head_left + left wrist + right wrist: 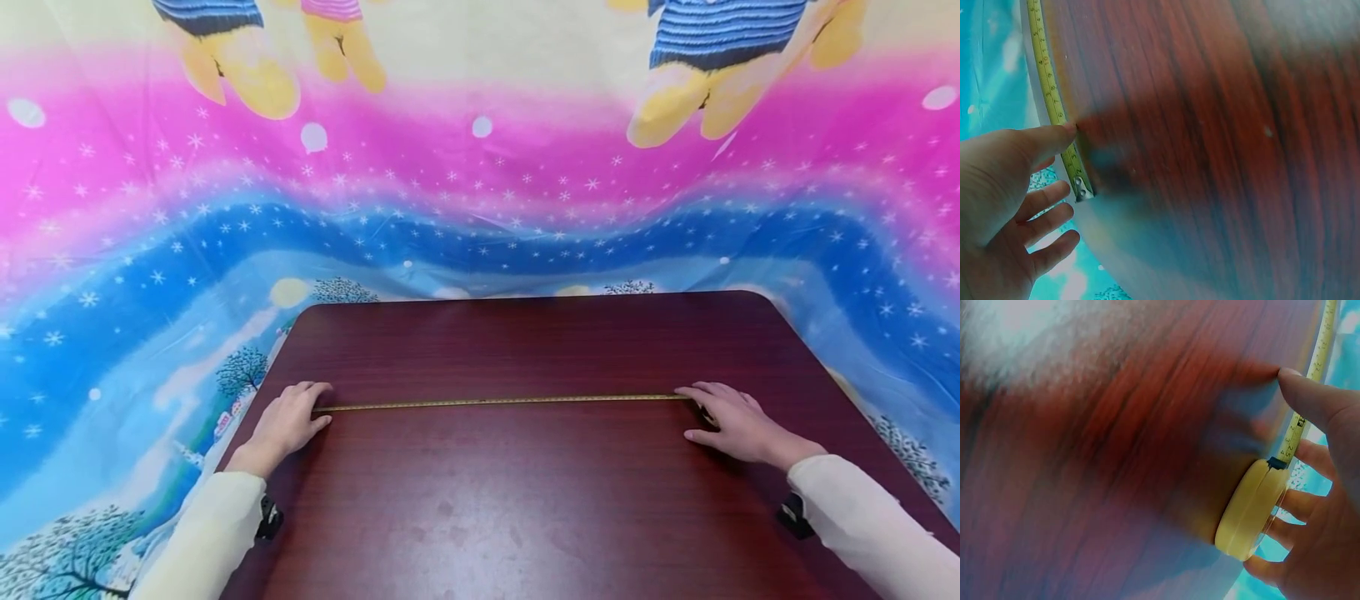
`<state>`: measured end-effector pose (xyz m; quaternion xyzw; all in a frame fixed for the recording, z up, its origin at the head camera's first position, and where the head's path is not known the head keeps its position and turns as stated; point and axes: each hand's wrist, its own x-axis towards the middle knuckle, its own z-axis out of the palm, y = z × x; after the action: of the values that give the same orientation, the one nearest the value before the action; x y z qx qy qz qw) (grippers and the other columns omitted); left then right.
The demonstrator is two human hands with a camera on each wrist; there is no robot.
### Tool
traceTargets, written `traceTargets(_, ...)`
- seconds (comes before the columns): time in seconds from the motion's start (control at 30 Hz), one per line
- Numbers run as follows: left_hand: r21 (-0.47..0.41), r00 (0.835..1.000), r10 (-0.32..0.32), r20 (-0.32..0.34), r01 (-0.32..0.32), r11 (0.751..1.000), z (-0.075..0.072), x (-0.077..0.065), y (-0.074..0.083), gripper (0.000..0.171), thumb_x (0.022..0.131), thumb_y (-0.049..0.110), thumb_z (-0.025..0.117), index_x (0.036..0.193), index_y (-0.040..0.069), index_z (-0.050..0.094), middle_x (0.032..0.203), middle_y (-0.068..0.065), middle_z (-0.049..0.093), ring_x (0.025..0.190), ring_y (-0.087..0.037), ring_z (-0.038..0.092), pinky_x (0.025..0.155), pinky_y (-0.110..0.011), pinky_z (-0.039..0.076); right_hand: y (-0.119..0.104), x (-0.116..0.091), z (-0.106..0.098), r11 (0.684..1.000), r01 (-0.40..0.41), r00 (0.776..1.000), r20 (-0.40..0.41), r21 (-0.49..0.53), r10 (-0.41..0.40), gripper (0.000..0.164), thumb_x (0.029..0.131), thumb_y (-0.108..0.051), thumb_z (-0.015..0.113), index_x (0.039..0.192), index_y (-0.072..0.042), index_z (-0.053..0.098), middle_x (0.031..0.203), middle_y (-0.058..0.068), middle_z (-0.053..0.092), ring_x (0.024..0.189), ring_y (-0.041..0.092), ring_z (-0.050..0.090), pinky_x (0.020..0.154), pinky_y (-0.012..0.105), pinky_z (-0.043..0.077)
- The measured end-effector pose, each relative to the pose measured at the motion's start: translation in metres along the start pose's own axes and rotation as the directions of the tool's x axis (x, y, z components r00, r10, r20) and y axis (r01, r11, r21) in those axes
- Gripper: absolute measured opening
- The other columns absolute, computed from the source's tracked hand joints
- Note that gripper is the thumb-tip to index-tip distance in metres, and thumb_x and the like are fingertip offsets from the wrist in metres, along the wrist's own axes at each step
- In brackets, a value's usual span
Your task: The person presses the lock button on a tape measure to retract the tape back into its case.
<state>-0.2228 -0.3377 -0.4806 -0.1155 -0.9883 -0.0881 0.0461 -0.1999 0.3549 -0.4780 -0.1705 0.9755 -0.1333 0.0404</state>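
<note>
A yellow tape measure (487,402) stretches across the dark red-brown table between both hands. My left hand (288,421) holds the blade near its left end. In the left wrist view, the left thumb (1054,139) crosses the yellow blade (1047,72), while the metal end hook (1083,189) shows below it. My right hand (738,425) holds the case end. The right wrist view shows the yellow case (1250,512) with the fingers (1300,503) behind it and the thumb (1300,390) by the blade. The index finger of the left hand is mostly hidden.
The wooden tabletop (480,492) has rounded far corners. Behind and beside it hangs a pink and blue printed cloth (480,183) with snowflakes and cartoon figures. Dark devices (270,517) sit at the wrists under light sleeves (206,533).
</note>
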Motion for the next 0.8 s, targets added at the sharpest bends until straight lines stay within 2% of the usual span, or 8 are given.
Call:
traceTargets(0.17, -0.005, 1.0, -0.026, 0.013, 0.026, 1.0, 0.0, 0.001, -0.004, 0.042, 0.091, 0.016, 0.074, 0.128, 0.001, 0.063, 0.128, -0.028, 0.062, 0.117, -0.048, 0.059, 0.096, -0.063, 0.049, 0.007, -0.002, -0.002, 1.0, 0.008, 1.0, 0.01, 0.017, -0.008, 0.067, 0.092, -0.035, 0.074, 0.148, -0.009, 0.048, 0.15, 0.032, 0.041, 0.137, 0.053, 0.035, 0.1, 0.076, 0.03)
traceTargets(0.43, -0.029, 0.999, -0.04, 0.018, 0.04, 0.999, 0.001, 0.001, -0.008, 0.025, 0.092, 0.007, 0.07, 0.116, 0.0, 0.068, 0.115, -0.025, 0.066, 0.106, -0.042, 0.064, 0.091, -0.059, 0.053, 0.013, -0.003, -0.004, 0.994, 0.064, 0.998, 0.014, 0.091, -0.065, 0.059, 0.093, -0.011, 0.07, 0.147, -0.003, 0.047, 0.148, 0.034, 0.04, 0.135, 0.054, 0.034, 0.102, 0.071, 0.034)
traceTargets(0.57, -0.044, 0.999, -0.042, 0.011, 0.042, 0.998, 0.002, 0.002, -0.012, 0.01, 0.093, 0.004, 0.067, 0.102, 0.004, 0.07, 0.103, -0.018, 0.067, 0.092, -0.034, 0.064, 0.084, -0.056, 0.055, 0.016, -0.004, -0.004, 0.992, 0.102, 0.995, -0.011, 0.079, -0.102, 0.057, 0.092, -0.003, 0.068, 0.145, -0.002, 0.048, 0.143, 0.031, 0.048, 0.13, 0.052, 0.042, 0.1, 0.069, 0.039)
traceTargets(0.67, -0.069, 0.998, -0.057, 0.019, 0.059, 0.996, 0.001, 0.005, -0.014, 0.007, 0.094, 0.004, 0.065, 0.097, 0.007, 0.071, 0.098, -0.015, 0.069, 0.084, -0.028, 0.063, 0.078, -0.053, 0.055, 0.018, -0.005, -0.004, 0.991, 0.123, 0.992, -0.041, 0.061, -0.12, 0.058, 0.091, 0.001, 0.069, 0.145, -0.001, 0.048, 0.139, 0.029, 0.052, 0.127, 0.049, 0.048, 0.097, 0.066, 0.043)
traceTargets(0.73, -0.085, 0.997, -0.071, 0.02, 0.073, 0.994, 0.0, 0.007, -0.014, 0.008, 0.096, 0.005, 0.064, 0.097, 0.008, 0.071, 0.097, -0.013, 0.07, 0.081, -0.025, 0.062, 0.074, -0.051, 0.055, 0.02, -0.006, -0.005, 0.99, 0.13, 0.989, -0.07, 0.051, -0.127, 0.06, 0.09, 0.002, 0.07, 0.146, -0.002, 0.047, 0.14, 0.026, 0.053, 0.126, 0.046, 0.05, 0.096, 0.063, 0.045)
traceTargets(0.8, -0.097, 0.996, -0.087, 0.018, 0.088, 0.991, -0.001, 0.008, -0.015, 0.008, 0.097, 0.007, 0.063, 0.096, 0.009, 0.07, 0.095, -0.012, 0.07, 0.078, -0.023, 0.061, 0.071, -0.049, 0.053, 0.02, -0.006, -0.007, 0.989, 0.142, 0.985, -0.105, 0.037, -0.138, 0.063, 0.089, 0.003, 0.071, 0.147, -0.004, 0.046, 0.14, 0.023, 0.055, 0.125, 0.041, 0.052, 0.098, 0.051, 0.048)
